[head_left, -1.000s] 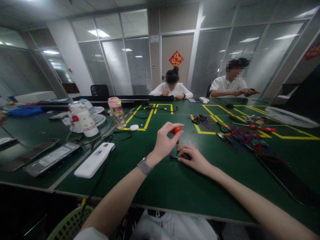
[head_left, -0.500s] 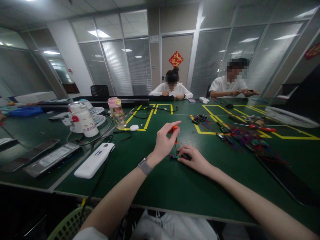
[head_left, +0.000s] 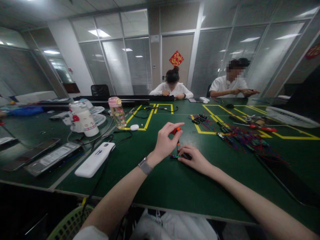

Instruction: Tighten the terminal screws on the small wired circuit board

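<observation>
My left hand (head_left: 166,139) is closed around the orange handle of a screwdriver (head_left: 178,142), which stands upright with its shaft pointing down. The screwdriver's tip meets a small green circuit board (head_left: 174,156) that lies on the green table (head_left: 160,186). Beside it, my right hand (head_left: 192,156) rests low on the table, thumb and fingertips pinching the board's right end. Short red wires come off the board's left side. The fingers of my right hand hide part of the board.
To the right lies a tangle of circuit boards with wires (head_left: 250,138). At left stand a white bottle (head_left: 83,120) and a pink-lidded bottle (head_left: 117,115), near a white power bank (head_left: 95,160). Two people in white shirts (head_left: 170,87) sit across the table.
My left fingers have shifted slightly on the screwdriver handle, and the handle has moved a little to the right, standing more upright. My right hand stays on the board.
</observation>
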The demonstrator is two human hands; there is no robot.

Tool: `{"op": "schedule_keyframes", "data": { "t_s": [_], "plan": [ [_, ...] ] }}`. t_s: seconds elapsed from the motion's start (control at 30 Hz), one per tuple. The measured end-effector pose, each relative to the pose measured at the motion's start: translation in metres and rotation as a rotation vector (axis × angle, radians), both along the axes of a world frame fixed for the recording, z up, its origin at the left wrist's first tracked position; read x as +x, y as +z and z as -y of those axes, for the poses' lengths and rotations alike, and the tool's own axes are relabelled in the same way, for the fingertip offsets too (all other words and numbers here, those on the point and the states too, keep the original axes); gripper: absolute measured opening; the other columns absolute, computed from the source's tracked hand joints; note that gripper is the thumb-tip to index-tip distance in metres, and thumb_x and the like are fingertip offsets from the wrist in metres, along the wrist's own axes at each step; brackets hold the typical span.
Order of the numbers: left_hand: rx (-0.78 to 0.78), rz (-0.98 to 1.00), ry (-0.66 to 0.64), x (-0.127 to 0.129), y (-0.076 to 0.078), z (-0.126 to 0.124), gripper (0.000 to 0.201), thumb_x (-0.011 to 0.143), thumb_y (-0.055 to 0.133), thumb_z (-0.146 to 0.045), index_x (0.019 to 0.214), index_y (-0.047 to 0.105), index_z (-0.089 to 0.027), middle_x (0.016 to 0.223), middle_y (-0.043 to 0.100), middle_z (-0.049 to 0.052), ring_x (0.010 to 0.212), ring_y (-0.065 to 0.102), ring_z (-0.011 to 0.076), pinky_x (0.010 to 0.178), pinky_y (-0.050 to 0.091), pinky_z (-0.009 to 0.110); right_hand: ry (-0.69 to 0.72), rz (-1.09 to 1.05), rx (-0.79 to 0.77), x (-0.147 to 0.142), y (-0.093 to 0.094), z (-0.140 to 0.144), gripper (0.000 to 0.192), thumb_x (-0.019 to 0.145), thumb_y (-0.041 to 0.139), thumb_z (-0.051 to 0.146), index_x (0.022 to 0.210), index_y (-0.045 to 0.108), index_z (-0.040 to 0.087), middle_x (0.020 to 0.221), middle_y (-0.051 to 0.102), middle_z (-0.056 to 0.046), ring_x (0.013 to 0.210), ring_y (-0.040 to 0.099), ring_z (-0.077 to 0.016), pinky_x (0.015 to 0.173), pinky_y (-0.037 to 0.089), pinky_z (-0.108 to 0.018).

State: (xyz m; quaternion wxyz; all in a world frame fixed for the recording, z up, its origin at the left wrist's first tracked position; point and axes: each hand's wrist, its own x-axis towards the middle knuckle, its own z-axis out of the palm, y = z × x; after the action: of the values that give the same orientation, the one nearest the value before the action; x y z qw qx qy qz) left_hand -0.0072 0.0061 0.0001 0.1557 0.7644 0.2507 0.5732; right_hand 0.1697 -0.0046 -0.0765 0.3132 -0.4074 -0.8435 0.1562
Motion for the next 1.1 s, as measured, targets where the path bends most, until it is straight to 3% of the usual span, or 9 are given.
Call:
{"op": "schedule_keyframes", "data": {
  "t_s": [0.13, 0.23, 0.33, 0.4, 0.57, 0.67, 0.9, 1.1],
  "plan": [
    [0.067, -0.016, 0.088, 0.0000, 0.0029, 0.0021, 0.014, 0.082, 0.069, -0.023, 0.095, 0.070, -0.019, 0.082, 0.056, 0.001, 0.076, 0.056, 0.0135, 0.071, 0.048, 0.025, 0.002, -0.003, 0.001, 0.0001, -0.0009, -0.0005, 0.006, 0.081, 0.066, 0.027, 0.083, 0.067, 0.021, 0.102, 0.066, -0.007, 0.097, 0.060, -0.0243, 0.090, 0.046, -0.040],
    [0.030, -0.070, 0.034, -0.0010, 0.0029, 0.0028, 0.021, 0.092, 0.056, -0.025, 0.110, 0.065, -0.020, 0.091, 0.059, 0.003, 0.080, 0.058, 0.0140, 0.075, 0.049, 0.027, 0.001, -0.006, -0.003, -0.0004, 0.0001, 0.0005, 0.006, 0.081, 0.066, 0.027, 0.083, 0.066, 0.021, 0.102, 0.066, -0.007, 0.097, 0.060, -0.0243, 0.090, 0.046, -0.041],
    [-0.022, -0.101, -0.073, -0.0015, 0.0009, 0.0022, 0.035, 0.098, 0.038, -0.020, 0.131, 0.051, -0.023, 0.110, 0.061, 0.007, 0.088, 0.061, 0.0146, 0.081, 0.050, 0.029, 0.003, -0.005, -0.003, -0.0008, 0.0011, 0.0014, 0.006, 0.082, 0.066, 0.027, 0.082, 0.066, 0.021, 0.102, 0.066, -0.007, 0.096, 0.061, -0.0243, 0.090, 0.046, -0.041],
    [-0.018, -0.105, -0.099, -0.0011, -0.0006, 0.0010, 0.038, 0.098, 0.038, -0.019, 0.135, 0.047, -0.023, 0.113, 0.061, 0.008, 0.090, 0.062, 0.0146, 0.083, 0.050, 0.030, 0.002, -0.003, -0.003, -0.0009, 0.0014, 0.0016, 0.006, 0.082, 0.066, 0.027, 0.082, 0.066, 0.021, 0.102, 0.066, -0.007, 0.097, 0.060, -0.0244, 0.090, 0.046, -0.041],
    [0.100, -0.102, 0.046, 0.0001, -0.0024, -0.0015, 0.026, 0.087, 0.063, -0.023, 0.114, 0.064, -0.022, 0.085, 0.056, 0.001, 0.078, 0.056, 0.0139, 0.074, 0.048, 0.027, -0.001, -0.004, -0.003, -0.0010, 0.0011, 0.0014, 0.006, 0.081, 0.067, 0.026, 0.082, 0.066, 0.021, 0.102, 0.066, -0.007, 0.097, 0.060, -0.0244, 0.090, 0.046, -0.042],
    [0.152, -0.091, 0.085, -0.0003, -0.0017, -0.0008, 0.022, 0.081, 0.071, -0.030, 0.100, 0.068, -0.019, 0.079, 0.050, -0.001, 0.073, 0.052, 0.0131, 0.069, 0.047, 0.026, -0.009, -0.008, 0.000, -0.0011, 0.0006, 0.0011, 0.005, 0.081, 0.067, 0.025, 0.082, 0.066, 0.021, 0.102, 0.066, -0.007, 0.097, 0.060, -0.0245, 0.090, 0.046, -0.042],
    [0.056, -0.141, -0.023, -0.0021, -0.0004, 0.0014, 0.034, 0.097, 0.041, -0.016, 0.130, 0.051, -0.020, 0.105, 0.059, 0.006, 0.085, 0.060, 0.0122, 0.081, 0.049, 0.027, -0.001, -0.005, 0.005, -0.0001, -0.0009, -0.0002, 0.006, 0.081, 0.066, 0.027, 0.082, 0.066, 0.021, 0.103, 0.066, -0.007, 0.097, 0.061, -0.0241, 0.090, 0.046, -0.041],
    [0.126, -0.159, 0.042, -0.0021, 0.0003, -0.0018, 0.027, 0.088, 0.062, -0.021, 0.114, 0.063, -0.022, 0.088, 0.059, 0.002, 0.080, 0.058, 0.0138, 0.075, 0.050, 0.027, -0.005, -0.002, 0.010, 0.0000, -0.0027, -0.0014, 0.005, 0.081, 0.066, 0.026, 0.082, 0.065, 0.022, 0.102, 0.066, -0.006, 0.097, 0.061, -0.0243, 0.089, 0.046, -0.041]
  ]
}}
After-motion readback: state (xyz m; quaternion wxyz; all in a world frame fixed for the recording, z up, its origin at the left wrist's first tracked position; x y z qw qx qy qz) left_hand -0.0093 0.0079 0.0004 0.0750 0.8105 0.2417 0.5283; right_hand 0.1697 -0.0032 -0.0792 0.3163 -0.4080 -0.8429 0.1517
